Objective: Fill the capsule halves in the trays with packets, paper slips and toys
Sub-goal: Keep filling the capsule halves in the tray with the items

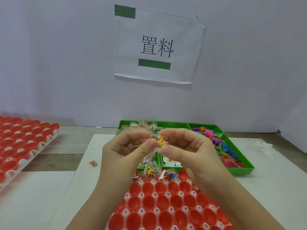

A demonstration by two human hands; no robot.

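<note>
Capsule halves (163, 202), glossy red round cups, sit open side up in a white, bumpy plastic tray (155, 195) at the bottom centre; a few in its top row hold crinkly packets and a blue toy (172, 175); above them, mid-frame, the left hand (126, 150) and right hand (191, 150) meet, thumb and forefinger of each pinching a small yellow toy (160, 142) with a printed paper slip (154, 136) against it, other fingers curled; behind lies a green three-part bin (240, 170) holding clear bead packets (146, 159), loose slips (171, 163) and flat bright toys (222, 146); a second tray (41, 146) sits at the left edge
</note>
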